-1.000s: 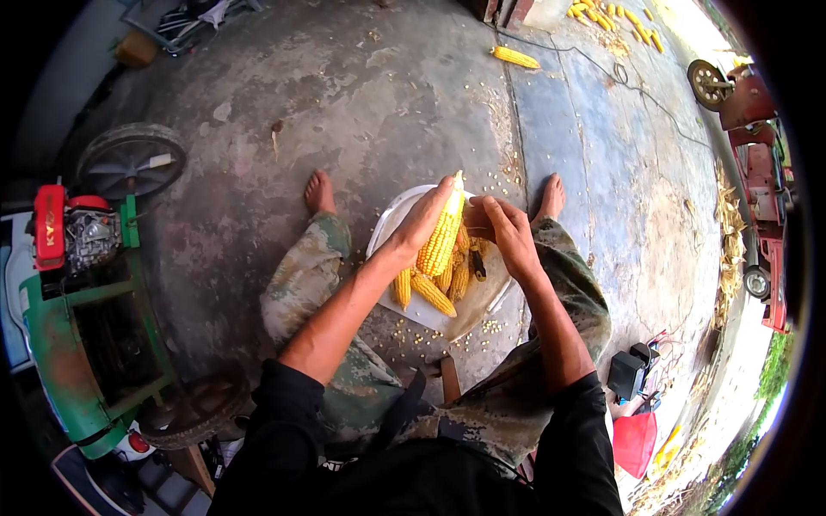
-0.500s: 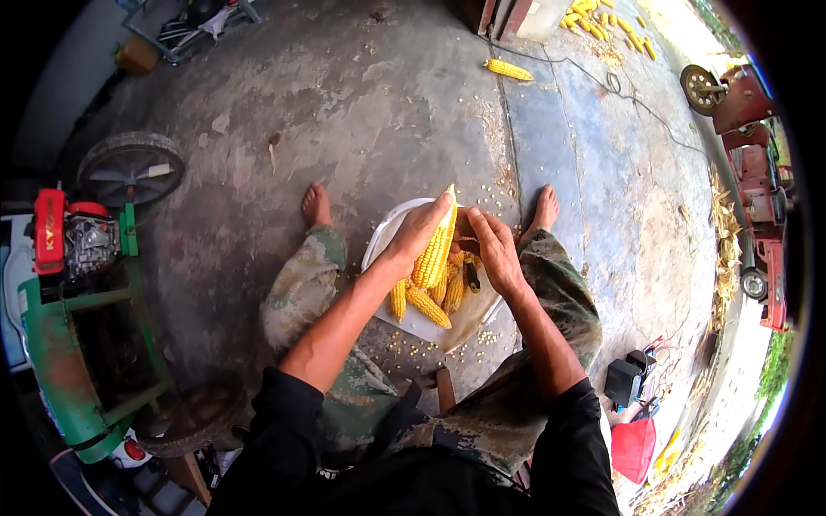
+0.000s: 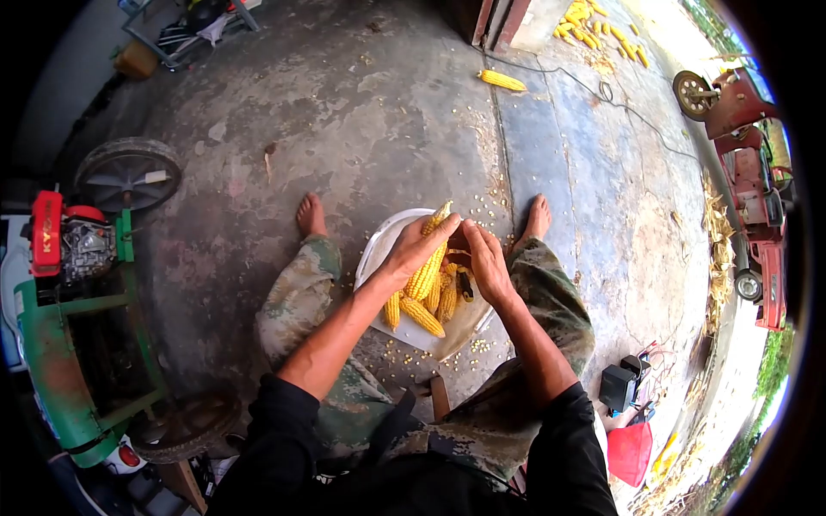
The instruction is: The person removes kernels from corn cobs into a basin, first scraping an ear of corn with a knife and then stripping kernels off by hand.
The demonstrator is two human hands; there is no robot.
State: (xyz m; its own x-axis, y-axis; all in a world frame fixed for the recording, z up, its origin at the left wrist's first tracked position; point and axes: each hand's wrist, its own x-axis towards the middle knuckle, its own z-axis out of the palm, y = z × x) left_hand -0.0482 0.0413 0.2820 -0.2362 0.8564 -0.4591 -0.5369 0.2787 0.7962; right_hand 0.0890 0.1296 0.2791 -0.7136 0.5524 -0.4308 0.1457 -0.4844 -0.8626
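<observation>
My left hand (image 3: 419,251) is closed around a yellow ear of corn (image 3: 424,279), its pale tip pointing up and away from me. Close beside it, my right hand (image 3: 488,265) has its fingers bent in toward the ear and the left fingertips. What those fingers grip, if anything, is hidden. Both hands are over a white basin (image 3: 368,258) between my legs. Several more corn ears (image 3: 422,317) lie in it, and a small dark object (image 3: 465,286) shows below my right hand.
Loose kernels (image 3: 400,353) dot the floor around the basin. One corn ear (image 3: 502,81) lies ahead, with a corn pile (image 3: 594,30) beyond. A green machine with a red engine (image 3: 47,234) stands left. Right are a black box (image 3: 618,387), a red bag (image 3: 630,451) and a red vehicle (image 3: 766,267).
The hands and held ear have shifted slightly down in view, along with the basin and floor. My right fingers are now nearer my left hand.
</observation>
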